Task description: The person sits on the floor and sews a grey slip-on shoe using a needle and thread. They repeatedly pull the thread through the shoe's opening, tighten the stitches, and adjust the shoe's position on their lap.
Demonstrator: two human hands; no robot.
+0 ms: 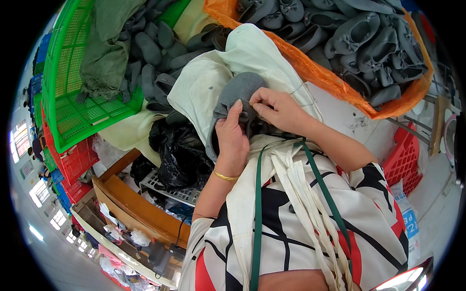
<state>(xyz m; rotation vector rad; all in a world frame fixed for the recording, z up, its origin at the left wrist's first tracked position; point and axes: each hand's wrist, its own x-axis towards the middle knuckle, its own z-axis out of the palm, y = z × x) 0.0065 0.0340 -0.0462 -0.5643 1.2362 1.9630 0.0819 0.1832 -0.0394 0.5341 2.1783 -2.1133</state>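
A grey cloth shoe (241, 88) with a small bow lies over my lap, toe pointing away from me. My left hand (231, 138) is closed round its near part, the thumb pressed by the bow. At the shoe's right side my right hand (277, 109) is closed in a pinch, thumb and forefinger together. What sits between those fingertips is too small to make out. Under the shoe spreads a pale cloth (199, 92) covering my legs. My hands hide part of the shoe's opening.
An orange sack (310, 63) full of grey shoes stands at the far right. At the far left, a green plastic basket (65, 114) holds more shoes. A black plastic bag (177, 153) and a wooden drawer (131, 206) are to my left. A red crate (405, 157) lies right.
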